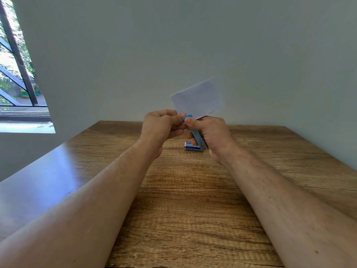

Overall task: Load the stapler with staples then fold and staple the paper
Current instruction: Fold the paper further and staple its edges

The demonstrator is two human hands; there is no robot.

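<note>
Two bare hands are raised above the wooden surface (193, 209), held close together. The left hand (160, 125) pinches the lower left corner of one folded white paper (198, 97), its fingers curled on it. The right hand (209, 132) grips one blue stapler (195, 132), fingers wrapped round its body, the stapler's tip meeting that same paper corner. One small blue staple box (193, 147) lies on the surface just beneath the hands, towards the far wall.
</note>
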